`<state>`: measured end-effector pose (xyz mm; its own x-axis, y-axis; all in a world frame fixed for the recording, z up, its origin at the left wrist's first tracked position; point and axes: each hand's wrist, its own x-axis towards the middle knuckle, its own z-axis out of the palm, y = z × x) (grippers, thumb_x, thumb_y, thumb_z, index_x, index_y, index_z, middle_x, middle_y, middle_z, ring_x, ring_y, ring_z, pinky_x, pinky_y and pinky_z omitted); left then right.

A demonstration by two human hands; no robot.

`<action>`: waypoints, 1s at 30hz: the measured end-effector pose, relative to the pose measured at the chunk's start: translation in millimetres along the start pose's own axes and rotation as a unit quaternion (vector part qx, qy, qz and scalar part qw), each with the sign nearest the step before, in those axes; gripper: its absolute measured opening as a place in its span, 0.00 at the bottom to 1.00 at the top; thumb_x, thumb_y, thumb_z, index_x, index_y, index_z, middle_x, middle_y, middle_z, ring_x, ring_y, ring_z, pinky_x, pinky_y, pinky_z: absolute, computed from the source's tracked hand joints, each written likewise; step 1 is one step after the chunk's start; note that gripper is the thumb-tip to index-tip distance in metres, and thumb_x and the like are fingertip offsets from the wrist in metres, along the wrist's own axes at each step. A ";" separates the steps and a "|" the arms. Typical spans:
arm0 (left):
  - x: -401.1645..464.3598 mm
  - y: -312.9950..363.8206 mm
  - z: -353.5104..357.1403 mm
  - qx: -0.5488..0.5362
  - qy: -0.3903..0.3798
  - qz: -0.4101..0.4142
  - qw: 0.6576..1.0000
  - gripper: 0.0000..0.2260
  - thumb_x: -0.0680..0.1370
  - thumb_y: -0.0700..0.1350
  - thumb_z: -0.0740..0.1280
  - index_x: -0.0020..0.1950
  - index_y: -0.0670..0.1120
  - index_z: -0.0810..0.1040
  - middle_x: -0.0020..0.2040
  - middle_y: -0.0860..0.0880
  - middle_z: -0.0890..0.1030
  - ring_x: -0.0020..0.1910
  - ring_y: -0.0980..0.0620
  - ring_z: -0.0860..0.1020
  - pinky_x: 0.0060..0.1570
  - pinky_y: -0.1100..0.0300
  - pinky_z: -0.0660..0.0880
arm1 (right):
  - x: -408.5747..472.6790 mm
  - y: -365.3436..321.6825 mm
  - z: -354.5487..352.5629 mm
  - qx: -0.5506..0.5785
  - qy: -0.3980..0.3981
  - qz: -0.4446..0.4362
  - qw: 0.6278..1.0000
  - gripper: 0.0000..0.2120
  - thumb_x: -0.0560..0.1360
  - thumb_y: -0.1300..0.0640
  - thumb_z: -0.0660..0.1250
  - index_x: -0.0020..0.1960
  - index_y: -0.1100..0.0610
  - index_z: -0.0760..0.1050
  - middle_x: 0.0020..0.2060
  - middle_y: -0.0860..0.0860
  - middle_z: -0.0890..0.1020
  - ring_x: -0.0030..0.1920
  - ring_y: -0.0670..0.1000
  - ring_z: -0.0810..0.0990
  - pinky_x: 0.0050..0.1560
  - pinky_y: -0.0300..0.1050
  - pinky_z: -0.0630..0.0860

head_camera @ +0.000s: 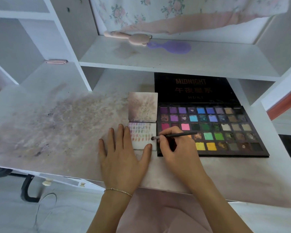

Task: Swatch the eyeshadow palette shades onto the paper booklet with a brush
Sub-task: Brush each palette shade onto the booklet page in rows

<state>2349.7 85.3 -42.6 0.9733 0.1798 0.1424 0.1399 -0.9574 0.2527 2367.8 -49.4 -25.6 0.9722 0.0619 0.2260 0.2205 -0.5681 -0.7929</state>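
Left hand [123,155] flat, fingers spread, pinning booklet [142,130] | right hand [176,147] gripping brush [173,135], tip on page | palette [225,132] beside

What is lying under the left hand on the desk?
The left hand lies flat on the desk; its fingers and thumb cover the lower left part of the paper booklet. Swatches beneath cannot be seen.

Paper booklet [142,121] lies open on the desk [57,125], directly left of the eyeshadow palette [213,130], edges adjoining. Palette lid [195,89] stands open behind its pans, under the shelf [175,63]. Left hand [123,157] rests flat at the booklet's near-left corner. Right hand [176,148] overlaps the palette's near-left corner, brush [174,136] tip over the booklet's right edge. Hairbrush [171,47] lies on the shelf
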 end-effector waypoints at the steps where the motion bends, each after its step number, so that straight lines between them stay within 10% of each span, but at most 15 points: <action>1: 0.3 0.0 0.1 -0.001 -0.001 -0.001 1.000 0.40 0.68 0.68 0.40 0.74 0.46 0.57 0.75 0.49 0.58 0.74 0.48 0.51 0.71 0.48 0.44 | 0.2 0.4 0.1 -0.005 -0.004 0.003 1.000 0.03 0.75 0.58 0.63 0.44 0.51 0.72 0.37 0.48 0.78 0.40 0.47 0.77 0.40 0.41 0.73; 15: 1.0 -0.3 1.5 -0.018 0.001 -0.007 1.000 0.37 0.70 0.67 0.46 0.74 0.48 0.54 0.75 0.50 0.55 0.75 0.49 0.48 0.71 0.50 0.39 | 0.3 -0.7 -1.4 -0.018 -0.013 0.001 1.000 0.01 0.74 0.59 0.63 0.45 0.54 0.73 0.39 0.50 0.78 0.42 0.49 0.76 0.43 0.48 0.74; 30: 1.1 -0.9 1.9 -0.015 -0.005 -0.010 1.000 0.37 0.70 0.67 0.45 0.74 0.48 0.53 0.76 0.50 0.54 0.75 0.50 0.47 0.70 0.50 0.38 | 1.3 -0.1 -3.5 0.080 0.087 -0.011 0.993 0.13 0.75 0.63 0.63 0.43 0.44 0.69 0.34 0.41 0.76 0.39 0.44 0.77 0.35 0.34 0.74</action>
<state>2351.0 86.0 -44.5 0.9724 0.1957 0.1274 0.1533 -0.9465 0.2839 2368.7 -52.1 -23.2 0.9417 -0.0770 0.3275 0.2649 -0.4305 -0.8629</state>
